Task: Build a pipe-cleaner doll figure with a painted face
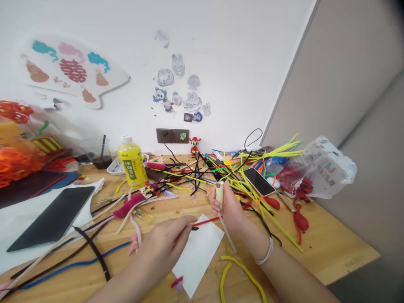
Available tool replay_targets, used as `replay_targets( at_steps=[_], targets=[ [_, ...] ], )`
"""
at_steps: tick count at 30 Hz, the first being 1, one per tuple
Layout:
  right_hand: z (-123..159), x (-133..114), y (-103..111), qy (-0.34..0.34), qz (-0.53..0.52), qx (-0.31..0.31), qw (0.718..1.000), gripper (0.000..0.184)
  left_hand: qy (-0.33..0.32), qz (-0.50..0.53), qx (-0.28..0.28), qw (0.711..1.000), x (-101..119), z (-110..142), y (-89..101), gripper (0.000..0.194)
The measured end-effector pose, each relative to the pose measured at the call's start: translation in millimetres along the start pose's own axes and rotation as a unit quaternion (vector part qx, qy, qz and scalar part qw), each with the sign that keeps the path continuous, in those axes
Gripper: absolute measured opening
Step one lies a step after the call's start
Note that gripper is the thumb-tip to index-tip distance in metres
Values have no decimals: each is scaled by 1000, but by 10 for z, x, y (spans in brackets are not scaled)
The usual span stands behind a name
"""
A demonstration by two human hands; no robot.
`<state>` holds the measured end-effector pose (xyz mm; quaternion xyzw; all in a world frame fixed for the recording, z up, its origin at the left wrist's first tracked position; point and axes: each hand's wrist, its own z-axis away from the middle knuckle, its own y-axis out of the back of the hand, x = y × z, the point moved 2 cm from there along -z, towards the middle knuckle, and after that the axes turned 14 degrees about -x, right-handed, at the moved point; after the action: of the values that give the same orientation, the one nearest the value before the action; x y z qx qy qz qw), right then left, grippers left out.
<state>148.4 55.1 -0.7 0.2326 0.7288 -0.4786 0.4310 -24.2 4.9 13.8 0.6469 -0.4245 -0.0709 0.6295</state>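
Note:
My right hand (pixel 229 207) is closed round a cream-coloured lighter (pixel 219 191), held upright with its metal top up. A pale pipe cleaner (pixel 227 232) also runs down from that hand. My left hand (pixel 167 242) pinches the end of a red pipe cleaner (pixel 206 221) that has a dark tip, just over a white sheet of paper (pixel 198 254). The two hands are close together above the wooden table (pixel 331 248).
A heap of coloured pipe cleaners (pixel 240 176) with a phone (pixel 259 182) on it lies behind. A yellow bottle (pixel 131 163), a dark tablet (pixel 53 216), a plastic bag (pixel 318 168), red balloons (pixel 299 219) and a yellow pipe cleaner (pixel 243 273) are around. The table edge runs at the right.

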Motion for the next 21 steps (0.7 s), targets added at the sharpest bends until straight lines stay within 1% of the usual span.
replay_targets(
  at_steps=[2, 9, 12, 15, 17, 21],
  targets=[
    [-6, -7, 19, -22, -3, 2, 1000, 45, 3, -2, 1, 1000, -14, 0, 1, 23],
    [-2, -42, 47, -39, 1, 7, 999, 35, 14, 4, 14, 1000, -20, -7, 27, 23],
    [-7, -26, 67, -48, -5, 6, 999, 31, 46, 24, 22, 998, -36, -8, 57, 26],
    [-1, -9, 69, -56, -7, 3, 998, 29, 92, 46, 7, 995, -53, -13, 92, 29],
    [6, 2, 62, -63, -9, -2, 998, 30, 103, 51, 5, 993, -56, -20, 121, 30],
    [9, 4, 45, -64, -19, 2, 998, 38, 111, 51, 23, 992, -64, -30, 174, 32]
  ],
)
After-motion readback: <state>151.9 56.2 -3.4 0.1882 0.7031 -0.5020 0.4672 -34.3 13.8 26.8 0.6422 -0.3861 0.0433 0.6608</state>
